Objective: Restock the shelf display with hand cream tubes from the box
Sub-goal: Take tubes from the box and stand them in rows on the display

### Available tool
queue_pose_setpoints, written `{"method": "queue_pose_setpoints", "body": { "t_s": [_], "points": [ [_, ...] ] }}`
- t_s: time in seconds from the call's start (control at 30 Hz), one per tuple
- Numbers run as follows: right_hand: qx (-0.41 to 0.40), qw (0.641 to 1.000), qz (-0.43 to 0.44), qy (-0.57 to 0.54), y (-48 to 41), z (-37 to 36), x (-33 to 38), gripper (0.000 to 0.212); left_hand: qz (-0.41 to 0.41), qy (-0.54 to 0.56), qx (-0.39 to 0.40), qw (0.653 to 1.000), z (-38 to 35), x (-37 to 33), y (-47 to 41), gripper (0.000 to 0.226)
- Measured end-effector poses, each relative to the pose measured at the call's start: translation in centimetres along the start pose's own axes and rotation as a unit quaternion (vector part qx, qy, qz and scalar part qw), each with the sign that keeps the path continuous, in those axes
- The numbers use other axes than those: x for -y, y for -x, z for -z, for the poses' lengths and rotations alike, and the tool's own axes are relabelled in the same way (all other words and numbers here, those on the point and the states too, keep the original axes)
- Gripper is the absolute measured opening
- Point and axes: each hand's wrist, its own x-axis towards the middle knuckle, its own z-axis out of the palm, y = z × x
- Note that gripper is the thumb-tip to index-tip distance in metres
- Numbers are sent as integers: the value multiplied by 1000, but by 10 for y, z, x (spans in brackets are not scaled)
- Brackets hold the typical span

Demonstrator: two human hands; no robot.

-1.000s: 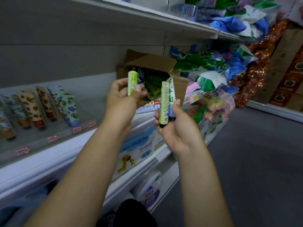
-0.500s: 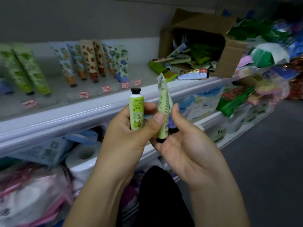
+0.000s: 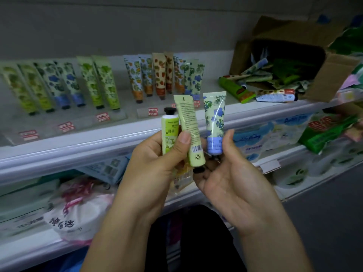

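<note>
Restock partway: display rows (image 3: 102,83) partly filled.
Left hand (image 3: 155,160) is gripping two green tubes (image 3: 189,124), right hand (image 3: 231,173) is pinching a blue-flower tube (image 3: 214,122); box (image 3: 330,75) is holding many more.

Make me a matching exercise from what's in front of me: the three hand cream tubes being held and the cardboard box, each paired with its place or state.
Things:
1. lime tube
2. pale tube
3. blue flower tube
4. cardboard box

Places or states:
A. lying on its side on the shelf
B. cap pointing up, gripped by the left hand
C. barcode facing the camera
D. pinched by the right hand, rightmost of the three

Pairs: 1-B, 2-C, 3-D, 4-A.
</note>
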Motion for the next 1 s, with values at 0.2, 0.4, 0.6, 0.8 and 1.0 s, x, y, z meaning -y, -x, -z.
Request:
{"method": "queue_pose_setpoints", "body": {
  "t_s": [0.2,0.4,0.6,0.8,1.0],
  "points": [
    [-10,1000,13,2,-8,-3,-14,62,-5,66,-29,997,8,-11,9,37],
    [-6,995,73,68,-3,-6,-20,42,9,63,-77,995,16,-9,9,34],
    [-7,987,97,125,3,-1,-18,30,44,126,-71,989,9,-10,7,8],
    [-44,975,124,181,0,1,-18,22,61,136,-119,982,6,-7,0,10],
    [-39,948,169,267,-12,-20,-16,27,75,228,-142,960,20,-39,-5,15]
  ]
}}
